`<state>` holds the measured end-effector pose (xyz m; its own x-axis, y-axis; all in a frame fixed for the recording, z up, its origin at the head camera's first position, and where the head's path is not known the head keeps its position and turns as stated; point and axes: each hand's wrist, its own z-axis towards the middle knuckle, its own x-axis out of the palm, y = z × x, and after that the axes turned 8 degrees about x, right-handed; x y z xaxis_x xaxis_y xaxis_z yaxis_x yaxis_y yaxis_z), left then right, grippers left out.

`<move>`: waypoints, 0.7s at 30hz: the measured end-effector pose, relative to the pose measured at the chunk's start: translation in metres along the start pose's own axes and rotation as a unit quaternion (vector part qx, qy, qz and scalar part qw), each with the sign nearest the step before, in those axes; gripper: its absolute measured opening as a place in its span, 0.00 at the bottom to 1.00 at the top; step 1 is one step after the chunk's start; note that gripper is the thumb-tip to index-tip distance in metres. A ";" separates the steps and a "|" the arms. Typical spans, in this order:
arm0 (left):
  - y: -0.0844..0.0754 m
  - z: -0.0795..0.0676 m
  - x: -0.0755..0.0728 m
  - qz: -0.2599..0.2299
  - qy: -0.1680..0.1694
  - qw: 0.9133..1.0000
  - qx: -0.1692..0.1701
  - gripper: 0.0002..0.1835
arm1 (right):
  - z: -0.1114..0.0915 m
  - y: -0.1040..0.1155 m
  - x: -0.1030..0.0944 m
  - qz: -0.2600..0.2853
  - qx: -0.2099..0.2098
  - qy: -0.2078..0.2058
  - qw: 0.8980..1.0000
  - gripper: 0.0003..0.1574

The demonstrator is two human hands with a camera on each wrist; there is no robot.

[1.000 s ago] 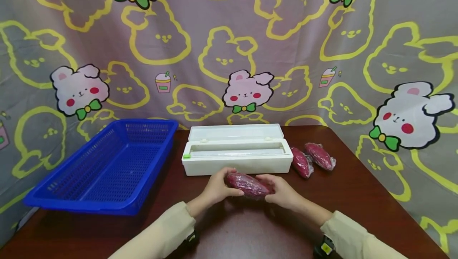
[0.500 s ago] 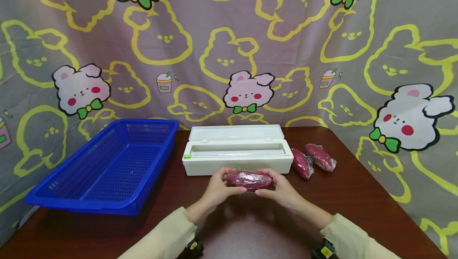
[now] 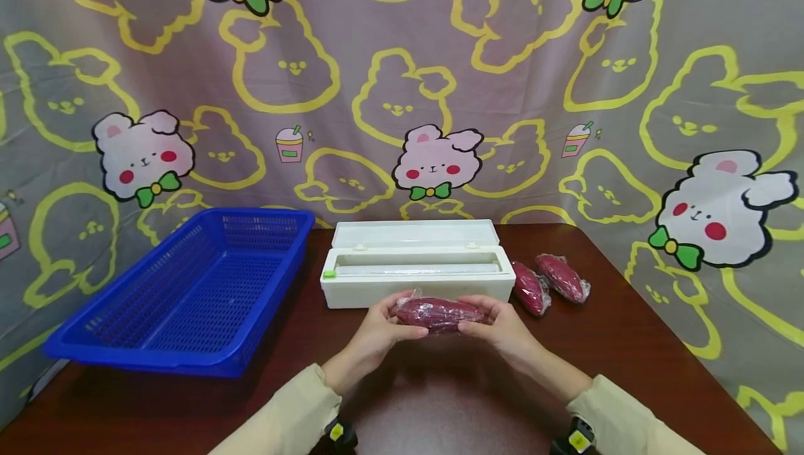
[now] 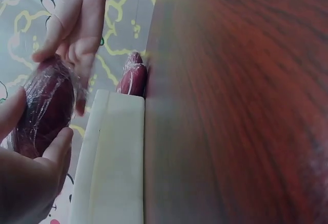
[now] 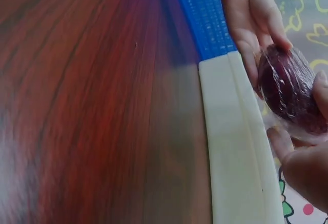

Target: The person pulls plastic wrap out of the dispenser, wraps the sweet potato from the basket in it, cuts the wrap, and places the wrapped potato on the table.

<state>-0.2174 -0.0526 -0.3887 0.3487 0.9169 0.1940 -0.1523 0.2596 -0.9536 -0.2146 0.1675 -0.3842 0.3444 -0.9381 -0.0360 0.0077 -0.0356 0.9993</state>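
Note:
A purple-red sweet potato (image 3: pixel 438 313) wrapped in cling film is held between both hands, just in front of the white cling film box. My left hand (image 3: pixel 380 329) grips its left end, thumb on the near side and fingers behind. On the opposite end, my right hand (image 3: pixel 502 328) holds it the same way. Loose film sticks up near the left fingers. In the left wrist view the wrapped sweet potato (image 4: pixel 48 106) is off the table, with shiny creased film around it. The right wrist view shows the sweet potato (image 5: pixel 289 88) between fingers of both hands.
The cling film box (image 3: pixel 417 291) stands lid up, with a film roll (image 3: pixel 417 269) inside and a green slider (image 3: pixel 329 274) at its left. Two wrapped sweet potatoes (image 3: pixel 562 277) lie right of it. A blue plastic basket (image 3: pixel 151 361) sits at left; a patterned curtain (image 3: pixel 527 183) hangs behind.
The sweet potato has gone from slanting down to the right to nearly level, and sits slightly higher. Both hands have shifted their hold on its ends.

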 end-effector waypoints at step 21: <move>0.001 0.000 -0.007 0.190 0.118 0.975 0.007 0.39 | -0.018 0.001 -0.027 -0.205 0.029 -0.058 0.977 0.26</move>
<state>-0.2203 -0.0586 -0.3913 0.4673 0.8531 -0.2319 -0.3230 -0.0794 -0.9430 -0.2073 0.1992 -0.3821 0.2149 -0.8739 -0.4359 0.0683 -0.4318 0.8994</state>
